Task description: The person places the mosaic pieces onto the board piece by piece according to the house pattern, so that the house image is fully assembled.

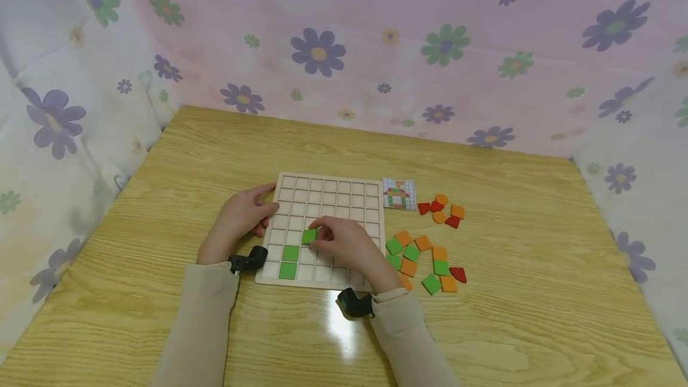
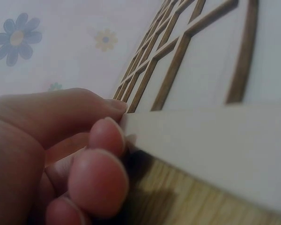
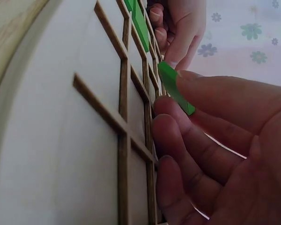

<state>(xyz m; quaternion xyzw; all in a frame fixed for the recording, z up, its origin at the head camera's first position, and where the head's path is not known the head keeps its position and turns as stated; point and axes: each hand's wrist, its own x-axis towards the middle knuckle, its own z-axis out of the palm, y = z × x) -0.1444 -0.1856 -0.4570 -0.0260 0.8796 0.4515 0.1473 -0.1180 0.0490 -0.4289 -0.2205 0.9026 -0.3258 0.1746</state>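
Note:
A square wooden grid board lies on the table, its cells edged by thin strips. At its left side my left hand holds the edge, the thumb on the rim and several fingers curled beside it. My right hand pinches a green square tile between thumb and finger, tilted over the board. The right wrist view shows that green tile on edge, the other fingers near the grid. Two green tiles sit one above the other in cells at the lower left.
Right of the board lies a small pattern card. Beyond it are red and orange pieces. Loose green and orange square tiles lie below these, partly behind my right hand, with a red piece beside them. A flowered cloth hangs behind the table.

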